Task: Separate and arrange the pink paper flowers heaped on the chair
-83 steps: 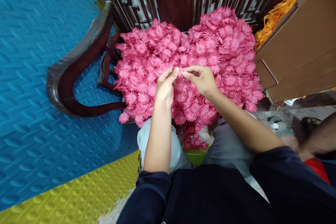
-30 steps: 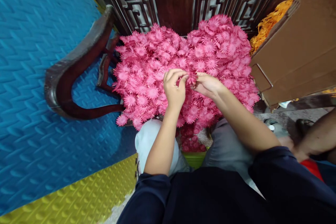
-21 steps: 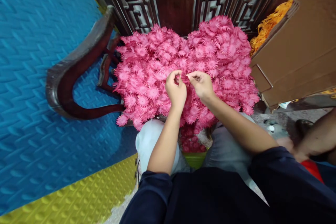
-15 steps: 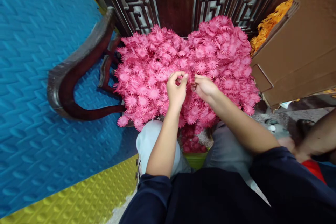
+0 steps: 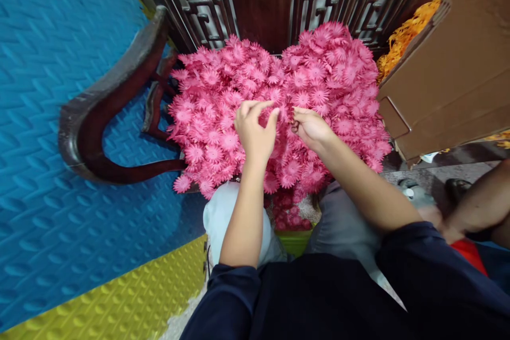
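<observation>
Head view: pink flowers (image 5: 330,74) lie heaped on the dark wooden bench (image 5: 82,141), up to its front edge. Above them, the left hand (image 5: 255,133) has thumb and forefinger spread; the right hand (image 5: 313,127) has curled fingers, whether pinching something I cannot tell.

The left forearm (image 5: 244,218) is pointing almost straight ahead, the right forearm (image 5: 364,186) slanting inward. The left hand (image 5: 255,133) is arching, thumb standing apart from the fingers; opposite, the right hand (image 5: 313,128) is curling its fingers inward.
</observation>
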Demonstrator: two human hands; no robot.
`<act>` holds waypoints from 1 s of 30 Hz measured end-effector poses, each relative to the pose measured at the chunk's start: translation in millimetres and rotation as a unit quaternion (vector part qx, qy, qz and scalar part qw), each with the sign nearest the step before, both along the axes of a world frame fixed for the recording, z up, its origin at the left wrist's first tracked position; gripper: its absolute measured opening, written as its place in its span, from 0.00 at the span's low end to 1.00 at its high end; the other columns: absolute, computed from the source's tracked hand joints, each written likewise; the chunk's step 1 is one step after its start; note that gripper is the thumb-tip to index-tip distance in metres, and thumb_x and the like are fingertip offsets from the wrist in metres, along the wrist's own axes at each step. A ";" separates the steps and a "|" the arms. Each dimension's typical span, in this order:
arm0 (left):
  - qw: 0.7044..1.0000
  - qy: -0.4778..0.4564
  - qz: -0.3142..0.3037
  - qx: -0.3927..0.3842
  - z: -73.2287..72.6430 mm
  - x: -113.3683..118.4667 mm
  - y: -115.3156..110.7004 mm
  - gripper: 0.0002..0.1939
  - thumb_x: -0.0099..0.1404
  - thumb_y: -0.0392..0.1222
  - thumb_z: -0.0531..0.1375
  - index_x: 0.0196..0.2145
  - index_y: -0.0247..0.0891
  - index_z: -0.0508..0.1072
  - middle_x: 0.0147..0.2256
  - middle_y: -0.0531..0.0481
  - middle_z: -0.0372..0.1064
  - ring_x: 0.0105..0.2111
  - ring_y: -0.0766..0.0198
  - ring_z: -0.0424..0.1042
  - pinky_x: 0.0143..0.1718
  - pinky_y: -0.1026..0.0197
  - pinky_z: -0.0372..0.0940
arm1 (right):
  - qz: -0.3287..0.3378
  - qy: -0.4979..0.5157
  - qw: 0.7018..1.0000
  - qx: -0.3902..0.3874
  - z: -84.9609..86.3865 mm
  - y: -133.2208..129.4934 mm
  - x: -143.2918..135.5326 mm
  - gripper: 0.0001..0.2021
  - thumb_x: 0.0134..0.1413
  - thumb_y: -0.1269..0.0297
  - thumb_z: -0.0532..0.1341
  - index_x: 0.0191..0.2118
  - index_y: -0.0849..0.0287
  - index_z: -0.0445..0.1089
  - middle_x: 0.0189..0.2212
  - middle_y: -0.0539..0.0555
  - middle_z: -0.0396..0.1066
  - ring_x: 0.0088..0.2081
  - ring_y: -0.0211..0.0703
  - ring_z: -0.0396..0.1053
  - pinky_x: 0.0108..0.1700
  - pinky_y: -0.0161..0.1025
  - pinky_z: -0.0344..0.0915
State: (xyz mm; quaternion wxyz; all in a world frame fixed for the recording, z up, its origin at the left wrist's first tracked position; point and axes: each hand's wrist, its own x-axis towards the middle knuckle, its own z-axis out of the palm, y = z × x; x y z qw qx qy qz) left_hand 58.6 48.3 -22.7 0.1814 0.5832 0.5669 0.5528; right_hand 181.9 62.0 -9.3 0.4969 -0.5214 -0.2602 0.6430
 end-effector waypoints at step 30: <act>0.995 0.048 0.070 0.058 -3.9 9.3 -1.9 0.06 0.63 0.39 0.59 0.27 0.39 0.68 0.31 0.49 0.69 0.36 0.62 0.67 0.42 0.59 0.60 | 0.112 0.108 0.987 0.036 4.9 -17.5 -15.2 0.13 0.60 0.59 0.55 0.27 0.58 0.68 0.24 0.47 0.70 0.25 0.33 0.65 0.34 0.34 0.65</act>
